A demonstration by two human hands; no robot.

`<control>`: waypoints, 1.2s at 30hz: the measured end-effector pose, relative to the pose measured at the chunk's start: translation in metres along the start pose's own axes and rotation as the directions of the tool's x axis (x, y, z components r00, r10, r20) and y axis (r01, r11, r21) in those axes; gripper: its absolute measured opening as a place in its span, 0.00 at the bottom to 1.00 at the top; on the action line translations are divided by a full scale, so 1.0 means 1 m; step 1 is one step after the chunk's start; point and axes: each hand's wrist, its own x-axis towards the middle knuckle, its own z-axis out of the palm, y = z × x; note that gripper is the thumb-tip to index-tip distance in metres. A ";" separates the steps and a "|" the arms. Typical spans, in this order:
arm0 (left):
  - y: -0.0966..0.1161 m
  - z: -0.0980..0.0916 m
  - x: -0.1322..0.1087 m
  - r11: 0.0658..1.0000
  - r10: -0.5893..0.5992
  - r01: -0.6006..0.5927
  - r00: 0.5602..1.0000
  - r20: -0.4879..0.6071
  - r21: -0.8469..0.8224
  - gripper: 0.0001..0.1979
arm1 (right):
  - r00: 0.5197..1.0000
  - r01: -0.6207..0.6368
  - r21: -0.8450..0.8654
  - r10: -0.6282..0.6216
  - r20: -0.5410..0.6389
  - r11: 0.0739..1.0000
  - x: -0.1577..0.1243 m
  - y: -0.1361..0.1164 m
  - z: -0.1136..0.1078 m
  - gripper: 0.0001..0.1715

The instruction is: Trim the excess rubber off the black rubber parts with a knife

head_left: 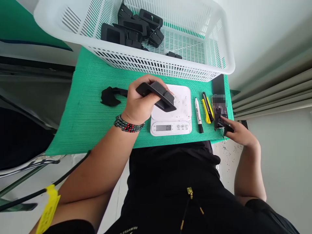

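Head view: left hand (141,101) grips a black moulded plastic housing (160,89) over a white digital scale (182,110) on the green-mesh-covered counter (85,113). Right hand (240,132) partly curled at a dark rectangular phone-like device (217,112); any grip, cannot tell.

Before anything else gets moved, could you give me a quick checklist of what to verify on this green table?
1. Black part held: ok, gripped in the left hand.
2. Weighing plate clean: not ok, it is speckled with dark bits.
3. Scale display showing digits: ok, though I cannot tell about a decimal point.
4. Right hand away from the phone-like device: not ok, its fingers are over it.
5. Yellow cutter blade retracted: cannot tell.
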 end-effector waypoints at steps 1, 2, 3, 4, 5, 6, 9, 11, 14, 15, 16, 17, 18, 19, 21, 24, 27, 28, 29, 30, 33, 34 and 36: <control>0.000 0.000 0.000 1.000 0.005 -0.005 1.000 0.008 -0.001 0.10 | 1.000 -0.011 -0.020 0.011 -0.004 1.000 0.006 0.000 -0.004 0.50; 0.000 0.000 -0.001 1.000 0.008 -0.008 1.000 0.015 0.001 0.09 | 0.999 -0.003 -0.019 0.002 -0.042 1.000 0.013 0.000 -0.008 0.49; 0.000 0.001 -0.001 1.000 0.013 -0.013 1.000 0.020 0.003 0.09 | 0.996 0.015 0.003 -0.015 -0.085 1.000 0.018 -0.001 -0.011 0.48; 0.000 0.001 -0.002 1.000 0.016 -0.017 0.999 0.028 0.008 0.09 | 0.992 0.028 0.048 -0.022 -0.121 0.998 0.023 -0.004 -0.014 0.47; 0.001 0.001 -0.002 1.000 0.018 -0.019 0.999 0.036 0.015 0.10 | 0.988 0.045 0.118 -0.027 -0.151 0.992 0.026 -0.006 -0.015 0.47; 0.002 0.001 -0.003 0.999 0.019 -0.020 0.999 0.044 0.027 0.10 | 0.987 0.072 0.202 -0.041 -0.153 0.977 0.026 -0.010 -0.014 0.47; 0.005 0.001 -0.003 0.998 0.032 -0.035 0.998 0.056 0.052 0.09 | 0.980 0.178 0.360 -0.131 -0.151 0.916 0.019 -0.022 -0.004 0.43; 0.006 0.001 -0.003 0.999 0.039 -0.041 0.998 0.047 0.033 0.09 | 0.979 0.203 0.374 -0.180 -0.097 0.905 0.008 -0.029 0.007 0.35; 0.006 0.001 -0.002 0.999 0.037 -0.036 0.999 0.039 -0.012 0.07 | 0.964 0.227 0.438 -0.263 0.023 0.870 -0.007 -0.040 0.021 0.17; 0.005 0.001 -0.002 0.999 0.041 -0.040 0.998 0.045 -0.020 0.06 | 0.956 0.233 0.457 -0.287 0.053 0.859 -0.010 -0.043 0.026 0.12; 0.004 0.001 -0.002 0.999 0.043 -0.042 0.998 0.053 -0.022 0.07 | 0.948 0.242 0.477 -0.310 0.067 0.845 -0.012 -0.046 0.029 0.09; 0.003 0.001 -0.003 0.999 0.046 -0.045 0.997 0.060 -0.026 0.08 | 0.939 0.249 0.502 -0.333 0.083 0.828 -0.012 -0.049 0.033 0.10; 0.002 0.001 -0.003 0.998 0.048 -0.046 0.997 0.066 -0.035 0.10 | 0.927 0.251 0.537 -0.359 0.106 0.805 -0.012 -0.053 0.037 0.11; 0.001 0.001 -0.004 0.998 0.048 -0.045 0.996 0.070 -0.047 0.12 | 0.911 0.246 0.576 -0.389 0.138 0.780 -0.011 -0.056 0.041 0.12; 0.000 0.000 -0.006 0.998 0.021 -0.016 0.997 0.070 -0.063 0.15 | 0.865 0.213 0.664 -0.454 0.213 0.717 -0.006 -0.065 0.051 0.13; 0.002 -0.001 -0.008 0.993 -0.085 0.093 0.990 0.111 -0.069 0.17 | 0.828 0.194 0.751 -0.517 0.220 0.631 0.003 -0.079 0.065 0.14; 0.007 -0.001 -0.009 0.976 -0.178 0.197 0.967 0.180 -0.092 0.14 | 0.825 0.189 0.823 -0.541 0.162 0.535 0.012 -0.092 0.075 0.19; 0.008 -0.001 -0.009 0.971 -0.190 0.214 0.961 0.200 -0.107 0.13 | 0.825 0.170 0.846 -0.542 0.158 0.505 0.014 -0.095 0.077 0.21; 0.009 0.000 -0.010 0.967 -0.195 0.224 0.956 0.218 -0.119 0.12 | 0.823 0.142 0.868 -0.544 0.164 0.476 0.016 -0.098 0.079 0.23; 0.010 0.000 -0.010 0.964 -0.197 0.231 0.952 0.235 -0.129 0.11 | 0.823 0.116 0.887 -0.543 0.166 0.447 0.018 -0.100 0.080 0.24; 0.011 0.000 -0.010 0.961 -0.201 0.244 0.940 0.276 -0.131 0.10 | 0.842 0.074 0.921 -0.519 0.147 0.382 0.021 -0.101 0.084 0.24; 0.011 0.000 -0.011 0.962 -0.196 0.240 0.938 0.287 -0.128 0.09 | 0.851 0.074 0.927 -0.508 0.134 0.369 0.021 -0.100 0.085 0.23; 0.011 -0.002 -0.012 0.963 -0.186 0.235 0.935 0.304 -0.135 0.09 | 0.865 0.074 0.934 -0.489 0.114 0.349 0.022 -0.098 0.088 0.23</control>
